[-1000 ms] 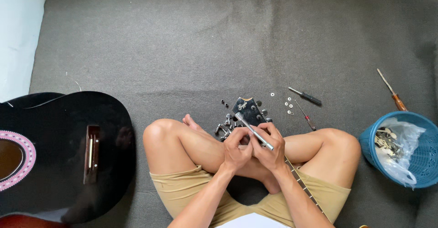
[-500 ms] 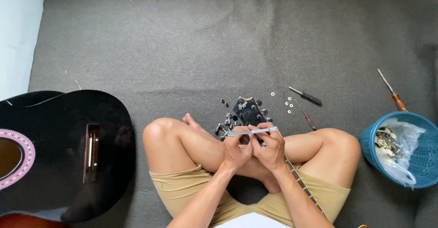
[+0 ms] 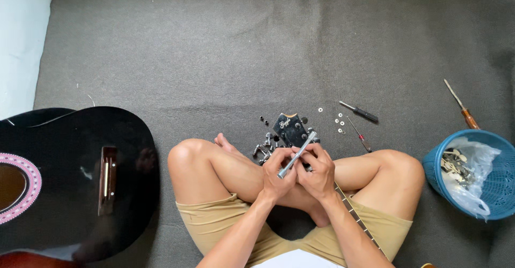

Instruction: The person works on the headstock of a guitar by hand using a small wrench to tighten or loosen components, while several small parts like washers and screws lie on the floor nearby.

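here the person is sitting cross-legged on the grey carpeted floor [image 3: 214,48], and both hands are meeting over the lap so the work is staying close under the eyes. the left hand [image 3: 279,172] and the right hand [image 3: 317,172] are together grasping a slim silver metal tool [image 3: 296,155], which is slanting up and away toward the black guitar headstock [image 3: 291,128]. the headstock is lying just past the shins, its neck [image 3: 358,222] running back under the right forearm, so the legs seem to be steadying it. small tuning pegs [image 3: 264,149] and washers [image 3: 339,123] are lying loose around it, within easy reach. two screwdrivers [image 3: 360,112] are resting nearby; a blue basket [image 3: 496,193] is holding spare parts at right, and the black guitar body [image 3: 70,182] is lying apart at left.
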